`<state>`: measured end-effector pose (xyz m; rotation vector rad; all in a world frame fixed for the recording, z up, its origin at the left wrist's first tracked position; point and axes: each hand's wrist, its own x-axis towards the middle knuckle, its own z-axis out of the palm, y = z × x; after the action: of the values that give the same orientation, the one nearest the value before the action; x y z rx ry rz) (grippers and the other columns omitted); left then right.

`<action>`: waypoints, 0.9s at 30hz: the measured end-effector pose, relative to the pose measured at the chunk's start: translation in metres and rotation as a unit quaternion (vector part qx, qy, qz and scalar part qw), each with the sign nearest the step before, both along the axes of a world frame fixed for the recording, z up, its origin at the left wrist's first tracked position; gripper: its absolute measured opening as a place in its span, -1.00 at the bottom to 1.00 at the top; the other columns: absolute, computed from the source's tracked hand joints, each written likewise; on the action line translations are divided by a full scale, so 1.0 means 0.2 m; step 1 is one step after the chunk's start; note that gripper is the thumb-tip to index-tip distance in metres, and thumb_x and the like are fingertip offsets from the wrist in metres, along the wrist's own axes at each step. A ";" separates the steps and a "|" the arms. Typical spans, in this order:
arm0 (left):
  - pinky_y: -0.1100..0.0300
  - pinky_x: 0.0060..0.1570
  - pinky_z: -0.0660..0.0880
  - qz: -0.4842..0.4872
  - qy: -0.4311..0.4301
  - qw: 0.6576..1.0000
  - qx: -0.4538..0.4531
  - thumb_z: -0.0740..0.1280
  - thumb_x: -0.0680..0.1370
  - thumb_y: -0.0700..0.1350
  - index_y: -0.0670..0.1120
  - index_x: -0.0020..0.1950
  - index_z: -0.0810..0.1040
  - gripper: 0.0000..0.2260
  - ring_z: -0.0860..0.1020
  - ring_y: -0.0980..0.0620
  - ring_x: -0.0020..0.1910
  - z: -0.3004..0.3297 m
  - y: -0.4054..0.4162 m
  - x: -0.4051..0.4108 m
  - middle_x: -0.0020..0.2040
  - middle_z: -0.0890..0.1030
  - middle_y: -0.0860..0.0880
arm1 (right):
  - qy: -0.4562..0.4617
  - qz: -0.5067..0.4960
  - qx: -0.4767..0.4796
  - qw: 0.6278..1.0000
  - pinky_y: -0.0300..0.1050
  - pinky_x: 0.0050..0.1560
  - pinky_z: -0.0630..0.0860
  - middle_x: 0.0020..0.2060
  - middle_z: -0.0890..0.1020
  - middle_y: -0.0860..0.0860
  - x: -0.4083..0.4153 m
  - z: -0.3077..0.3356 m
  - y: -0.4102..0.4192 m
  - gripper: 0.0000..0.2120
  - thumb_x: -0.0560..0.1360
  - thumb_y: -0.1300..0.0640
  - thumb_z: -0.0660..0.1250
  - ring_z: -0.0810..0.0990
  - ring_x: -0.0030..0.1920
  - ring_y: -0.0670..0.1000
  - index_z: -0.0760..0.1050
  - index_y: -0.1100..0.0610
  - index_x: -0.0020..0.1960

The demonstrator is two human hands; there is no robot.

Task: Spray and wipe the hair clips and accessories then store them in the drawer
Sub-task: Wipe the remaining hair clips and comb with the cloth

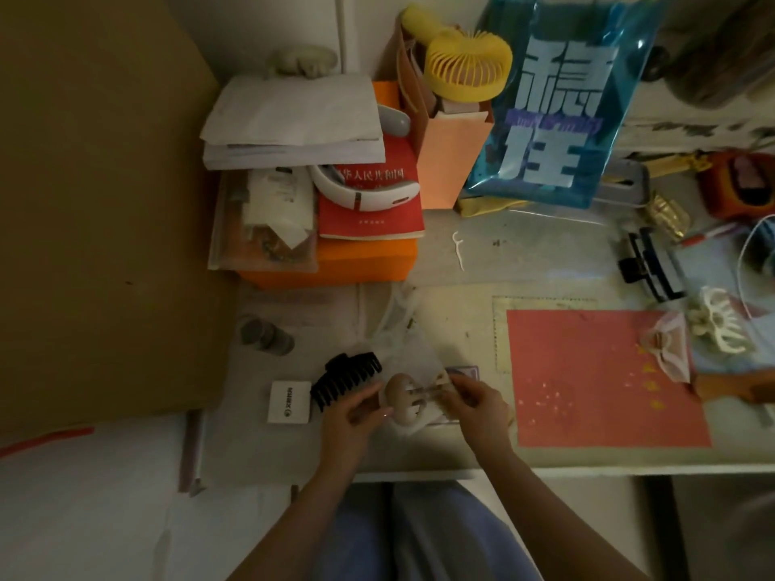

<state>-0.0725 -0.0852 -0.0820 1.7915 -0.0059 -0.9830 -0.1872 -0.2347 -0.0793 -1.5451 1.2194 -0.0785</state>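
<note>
A beige claw hair clip (403, 399) is held between both hands over a clear plastic sheet near the desk's front edge. My left hand (351, 417) grips its left side with curled fingers. My right hand (478, 406) pinches its right end. A black claw clip (344, 380) lies on the desk just left of my left hand. Further right, a white claw clip (719, 322) and a pink clip (667, 350) rest by the red mat (587, 379). Another black clip (648, 264) stands at the right.
A small white box (289, 402) lies left of the black claw clip, with a dark round container (266, 335) behind it. An orange box (335, 262) stacked with a red book and papers stands at the back. A yellow fan (465, 62) and blue bag (557, 106) are behind.
</note>
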 end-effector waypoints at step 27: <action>0.13 0.19 0.44 -0.134 -0.174 0.975 0.022 0.37 0.51 -0.14 -0.01 0.19 0.51 -0.74 0.46 0.05 0.16 0.22 -0.20 -0.02 0.15 0.48 0.02 | -0.041 -0.067 -0.073 0.994 -0.26 -0.17 0.56 -0.21 0.66 -0.09 -0.17 0.18 -0.16 -0.85 0.43 0.15 0.42 0.63 -0.20 -0.14 0.58 0.02 0.00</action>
<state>-0.0757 -0.1256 -0.0388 2.0185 -0.4588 -0.8452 -0.2212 -0.2661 -0.0426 -1.5674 1.2730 -0.3221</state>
